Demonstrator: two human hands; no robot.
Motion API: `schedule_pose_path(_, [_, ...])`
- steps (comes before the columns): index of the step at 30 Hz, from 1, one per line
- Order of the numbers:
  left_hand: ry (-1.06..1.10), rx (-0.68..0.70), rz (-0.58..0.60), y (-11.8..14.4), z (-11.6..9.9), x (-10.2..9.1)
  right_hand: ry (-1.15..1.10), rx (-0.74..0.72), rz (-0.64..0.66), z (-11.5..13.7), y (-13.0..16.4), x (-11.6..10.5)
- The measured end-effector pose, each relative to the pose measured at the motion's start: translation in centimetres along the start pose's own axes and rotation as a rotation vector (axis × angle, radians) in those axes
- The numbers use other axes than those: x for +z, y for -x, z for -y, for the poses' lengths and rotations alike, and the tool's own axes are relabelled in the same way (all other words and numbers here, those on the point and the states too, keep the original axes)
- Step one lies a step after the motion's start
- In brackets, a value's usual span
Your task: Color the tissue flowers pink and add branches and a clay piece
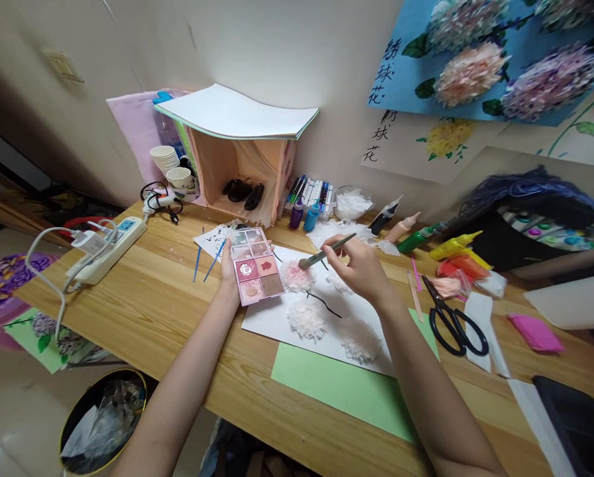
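Holding a rectangular eyeshadow palette with pink and brown pans (254, 266) in my left hand (229, 268), fingers clasped round its near-left edge, I keep it tilted just above the white sheet of paper (272, 317). My right hand (359, 266) pinches a slim grey-handled brush (325, 252), its tip touching the pink-tinted tissue-paper flower (296, 275) at the far end of that sheet.

Four fluffy tissue flowers lie on the white sheet: the pink one, a small white one partly hidden behind my right hand, a pale one (307, 318) in the middle and a white one (360, 340) nearest me. A light green sheet of paper (347, 387) pokes out from under the white one.

Right of my right arm lie black-handled scissors (453, 321) and a flat pink lump of clay (535, 332). Squeeze bottles of paint, green (419, 238) and yellow (453, 245) among them, lie beyond. Two thin blue sticks (205, 262) rest left of the palette, and a white power strip (109, 248) sits further left.

Against the wall stand a small open pink wooden box (240, 172) with a stack of white paper (237, 112) on top, a row of marker pens (311, 192) and a stack of paper cups (165, 159). All this rests on a light wooden counter (152, 311); a blue poster with paper flowers (486, 59) hangs on the cream wall, and a black waste bin (103, 421) stands on the floor below.
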State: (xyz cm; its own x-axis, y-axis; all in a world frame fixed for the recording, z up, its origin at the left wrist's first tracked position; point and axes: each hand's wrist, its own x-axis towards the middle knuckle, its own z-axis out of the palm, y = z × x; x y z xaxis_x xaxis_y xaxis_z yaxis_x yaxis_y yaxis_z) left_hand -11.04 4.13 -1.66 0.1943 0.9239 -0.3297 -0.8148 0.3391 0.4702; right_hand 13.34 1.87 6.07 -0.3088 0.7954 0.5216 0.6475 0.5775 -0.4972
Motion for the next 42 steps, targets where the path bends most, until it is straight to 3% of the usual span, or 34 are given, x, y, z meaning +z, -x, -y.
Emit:
schedule_pose_path(6, [0.01,0.03,0.012,0.4,0.1,0.6,-0.149,0.018,-0.142,1.6,0.2,0.2])
schedule_pose_path(16, [-0.003,0.003,0.077,0.9,0.3,1.4,-0.256,-0.162,-0.004,3.1,0.6,1.5])
schedule_pose_path(29, [-0.017,0.006,0.067,0.5,0.3,0.6,-0.202,-0.161,0.171,3.5,0.7,1.4])
schedule_pose_path(37, [0.008,-0.045,0.031,0.3,0.3,0.4,-0.262,-0.154,0.046,3.4,0.7,1.3])
schedule_pose_path(42, [-0.019,-0.029,0.022,0.5,0.3,0.7,-0.246,-0.21,0.13,3.5,0.8,1.7])
